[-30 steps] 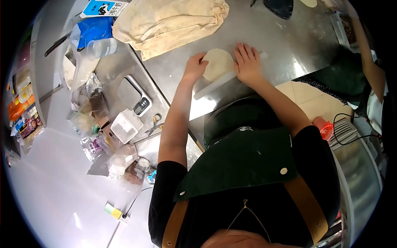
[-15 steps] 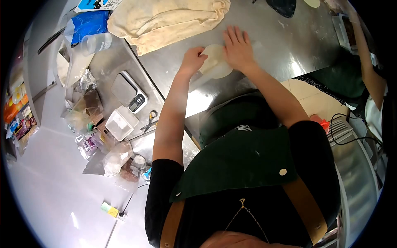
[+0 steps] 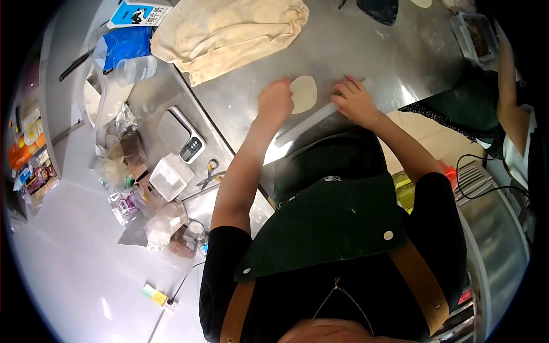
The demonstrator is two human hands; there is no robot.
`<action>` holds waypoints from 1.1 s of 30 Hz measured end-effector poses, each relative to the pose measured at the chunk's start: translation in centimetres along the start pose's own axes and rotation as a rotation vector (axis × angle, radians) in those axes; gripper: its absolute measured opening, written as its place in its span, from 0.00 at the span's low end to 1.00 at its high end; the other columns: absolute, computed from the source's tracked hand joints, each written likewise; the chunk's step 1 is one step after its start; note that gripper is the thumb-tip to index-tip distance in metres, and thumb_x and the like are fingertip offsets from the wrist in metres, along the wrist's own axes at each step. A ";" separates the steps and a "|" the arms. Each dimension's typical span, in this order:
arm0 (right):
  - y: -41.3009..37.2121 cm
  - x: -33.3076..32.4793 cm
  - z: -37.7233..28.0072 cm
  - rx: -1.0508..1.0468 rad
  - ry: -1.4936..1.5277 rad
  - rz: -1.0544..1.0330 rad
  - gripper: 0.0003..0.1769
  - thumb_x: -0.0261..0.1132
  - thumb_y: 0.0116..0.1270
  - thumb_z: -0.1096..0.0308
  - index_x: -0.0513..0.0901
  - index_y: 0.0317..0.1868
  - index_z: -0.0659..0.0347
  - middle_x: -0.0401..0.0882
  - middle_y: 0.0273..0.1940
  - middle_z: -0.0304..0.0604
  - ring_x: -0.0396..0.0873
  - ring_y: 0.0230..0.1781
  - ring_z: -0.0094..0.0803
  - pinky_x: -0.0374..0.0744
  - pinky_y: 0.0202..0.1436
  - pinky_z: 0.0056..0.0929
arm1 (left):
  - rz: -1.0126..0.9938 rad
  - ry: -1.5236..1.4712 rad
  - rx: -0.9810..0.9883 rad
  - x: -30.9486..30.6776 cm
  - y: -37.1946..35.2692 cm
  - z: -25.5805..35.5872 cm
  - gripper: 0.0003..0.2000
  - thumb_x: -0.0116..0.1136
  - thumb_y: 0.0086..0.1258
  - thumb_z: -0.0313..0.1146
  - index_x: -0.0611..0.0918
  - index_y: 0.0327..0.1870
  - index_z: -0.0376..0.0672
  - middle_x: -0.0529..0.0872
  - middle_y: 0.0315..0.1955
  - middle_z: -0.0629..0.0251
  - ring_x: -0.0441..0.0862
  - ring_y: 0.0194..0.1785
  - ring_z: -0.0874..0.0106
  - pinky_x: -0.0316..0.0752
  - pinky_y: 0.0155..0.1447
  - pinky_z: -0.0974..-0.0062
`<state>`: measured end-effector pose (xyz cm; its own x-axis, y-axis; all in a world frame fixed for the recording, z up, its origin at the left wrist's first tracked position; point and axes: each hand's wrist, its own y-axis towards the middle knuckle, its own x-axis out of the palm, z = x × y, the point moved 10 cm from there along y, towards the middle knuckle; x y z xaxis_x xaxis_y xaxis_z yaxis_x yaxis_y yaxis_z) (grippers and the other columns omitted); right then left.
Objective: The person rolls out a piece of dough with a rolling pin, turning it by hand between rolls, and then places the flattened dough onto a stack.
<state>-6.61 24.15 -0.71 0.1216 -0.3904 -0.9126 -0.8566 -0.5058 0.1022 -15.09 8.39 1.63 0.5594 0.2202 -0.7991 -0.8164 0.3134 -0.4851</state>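
Observation:
A pale, thin round of dough [image 3: 304, 94] lies on the steel table. At its left edge is my left hand [image 3: 275, 102], its fingers closed on the rim, with the fingertips partly hidden. A whitish rolling pin [image 3: 309, 123] lies slantwise on the near side of the dough, apart from it. My right hand [image 3: 355, 103] rests over the pin's right part, fingers bent around it. Beyond my hands, a cream cloth [image 3: 229, 37] is spread in folds on the table.
To the left are a digital scale [image 3: 182, 134], scissors [image 3: 210, 174], a white plastic tub [image 3: 170, 178], a clear cup [image 3: 136, 70], a blue bag [image 3: 127, 48] and a milk carton [image 3: 139, 14]. Another person's arm [image 3: 508, 91] shows at right, near a filled container [image 3: 476, 39].
My right hand has drawn back toward me from the dough with the rolling pin, and its fingers have bent. My left hand has shifted slightly right and nearer, still at the dough's left edge.

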 end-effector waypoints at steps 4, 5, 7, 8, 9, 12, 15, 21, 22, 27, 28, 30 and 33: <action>0.0 -2.5 0.9 0.012 0.045 0.007 0.22 0.77 0.45 0.62 0.79 0.42 0.54 0.75 0.50 0.40 0.72 0.59 0.40 0.64 0.74 0.49 | -0.024 -0.144 -0.003 -0.7 0.6 -2.1 0.12 0.59 0.62 0.25 0.83 0.47 0.40 0.86 0.43 0.47 0.82 0.51 0.49 0.78 0.52 0.54; 0.2 -2.9 1.3 0.020 0.051 0.010 0.22 0.77 0.45 0.62 0.79 0.41 0.54 0.75 0.49 0.40 0.72 0.58 0.41 0.64 0.74 0.49 | -0.056 -0.112 -0.035 0.2 1.1 -3.2 0.13 0.59 0.62 0.24 0.83 0.48 0.41 0.86 0.43 0.46 0.82 0.51 0.48 0.77 0.53 0.54; 1.5 -3.1 1.3 0.011 0.057 -0.005 0.21 0.77 0.46 0.62 0.79 0.41 0.55 0.75 0.49 0.40 0.72 0.58 0.41 0.64 0.74 0.49 | -0.067 -0.064 -0.060 2.0 1.4 -4.4 0.14 0.59 0.62 0.24 0.83 0.49 0.41 0.86 0.43 0.47 0.82 0.51 0.48 0.77 0.54 0.55; 2.4 -3.1 1.4 0.011 0.057 -0.010 0.21 0.77 0.47 0.62 0.79 0.41 0.55 0.75 0.49 0.40 0.72 0.58 0.41 0.64 0.74 0.49 | -0.073 -0.037 -0.068 2.7 1.8 -4.9 0.15 0.59 0.61 0.24 0.83 0.50 0.42 0.86 0.44 0.48 0.82 0.52 0.49 0.77 0.54 0.55; 3.2 -3.4 1.3 -0.011 0.067 0.020 0.21 0.76 0.48 0.62 0.79 0.41 0.56 0.75 0.48 0.40 0.72 0.58 0.42 0.64 0.74 0.49 | -0.076 -0.044 -0.070 2.7 1.9 -4.9 0.15 0.59 0.62 0.24 0.83 0.51 0.42 0.86 0.43 0.48 0.82 0.52 0.49 0.77 0.55 0.56; 5.7 -2.7 0.8 -0.018 0.079 0.075 0.20 0.74 0.52 0.59 0.79 0.42 0.58 0.75 0.49 0.43 0.72 0.59 0.43 0.64 0.74 0.49 | -0.077 -0.116 -0.095 2.9 1.4 -5.8 0.16 0.58 0.62 0.24 0.83 0.52 0.41 0.86 0.44 0.48 0.82 0.51 0.49 0.77 0.55 0.57; 7.6 -0.6 1.4 0.142 -0.022 0.119 0.20 0.67 0.62 0.54 0.80 0.47 0.61 0.75 0.56 0.47 0.70 0.65 0.45 0.62 0.74 0.49 | -0.056 -0.267 -0.116 3.3 2.1 -6.7 0.16 0.58 0.62 0.24 0.84 0.52 0.40 0.87 0.44 0.48 0.83 0.50 0.51 0.77 0.54 0.59; 5.2 1.4 1.4 0.336 -0.151 0.123 0.28 0.57 0.69 0.60 0.70 0.67 0.64 0.61 0.73 0.54 0.57 0.76 0.48 0.54 0.77 0.54 | 0.016 -0.627 -0.133 4.2 3.1 -8.3 0.14 0.59 0.65 0.25 0.84 0.51 0.35 0.88 0.38 0.55 0.84 0.41 0.67 0.77 0.48 0.71; 7.4 1.1 1.6 0.370 -0.151 0.089 0.30 0.57 0.69 0.60 0.68 0.68 0.64 0.59 0.75 0.54 0.57 0.76 0.49 0.54 0.77 0.54 | 0.007 -0.672 -0.142 4.4 3.3 -8.5 0.14 0.59 0.65 0.25 0.84 0.52 0.36 0.89 0.39 0.54 0.85 0.42 0.66 0.77 0.49 0.70; 10.7 1.0 2.1 0.389 -0.138 0.149 0.32 0.57 0.69 0.59 0.65 0.70 0.66 0.58 0.75 0.55 0.56 0.76 0.51 0.54 0.77 0.55 | -0.030 -0.749 -0.166 4.7 4.2 -9.2 0.13 0.59 0.65 0.25 0.85 0.51 0.36 0.89 0.38 0.55 0.85 0.40 0.65 0.77 0.48 0.70; 8.7 1.3 1.8 0.397 -0.138 0.121 0.33 0.57 0.70 0.59 0.65 0.71 0.66 0.58 0.75 0.55 0.56 0.77 0.50 0.54 0.77 0.55 | -0.024 -0.733 -0.157 4.3 4.1 -9.0 0.13 0.60 0.65 0.26 0.85 0.50 0.36 0.89 0.38 0.55 0.85 0.40 0.66 0.77 0.48 0.70; 7.7 1.7 1.7 0.401 -0.157 0.070 0.33 0.57 0.70 0.58 0.64 0.71 0.66 0.58 0.75 0.55 0.56 0.77 0.49 0.54 0.77 0.54 | -0.016 -0.705 -0.138 4.1 4.1 -8.9 0.13 0.61 0.64 0.27 0.85 0.49 0.36 0.89 0.37 0.55 0.85 0.40 0.66 0.77 0.47 0.70; 9.1 1.8 1.6 0.388 -0.186 0.059 0.34 0.57 0.71 0.56 0.63 0.72 0.66 0.58 0.75 0.56 0.55 0.77 0.48 0.53 0.78 0.52 | -0.044 -0.638 -0.121 4.3 4.3 -8.6 0.14 0.63 0.61 0.29 0.86 0.48 0.36 0.89 0.36 0.54 0.86 0.39 0.64 0.77 0.45 0.69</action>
<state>-15.00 20.03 -2.02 0.0043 -0.2465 -0.9691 -0.9888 -0.1457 0.0327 -17.39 2.76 -6.96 0.5375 0.7268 -0.4277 -0.7805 0.2368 -0.5786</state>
